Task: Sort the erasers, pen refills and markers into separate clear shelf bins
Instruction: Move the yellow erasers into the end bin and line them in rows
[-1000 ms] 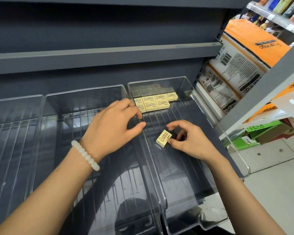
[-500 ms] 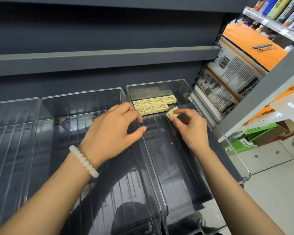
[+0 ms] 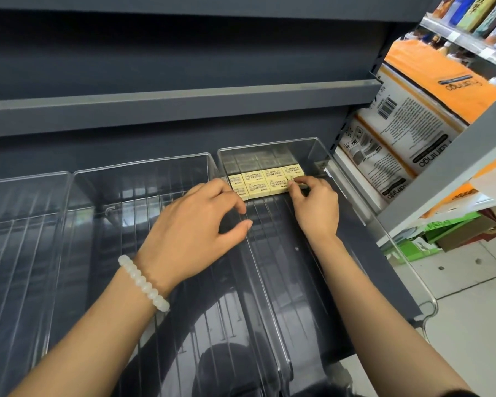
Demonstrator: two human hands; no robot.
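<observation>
Several pale yellow erasers lie in two rows at the back of the right clear bin. My right hand reaches into that bin and pinches one more yellow eraser at the right end of the front row, touching its neighbours. My left hand hovers over the wall between the middle bin and the right bin, fingers loosely curled and holding nothing. No pen refills or markers are in view.
A third clear bin sits at the left. A grey shelf overhangs the bins' back. To the right, orange and white packs fill a neighbouring shelf, with green boxes on the floor.
My right hand carried the eraser from the middle of the right bin to the back and set it against the front row's right end. The left hand stayed nearly still.
</observation>
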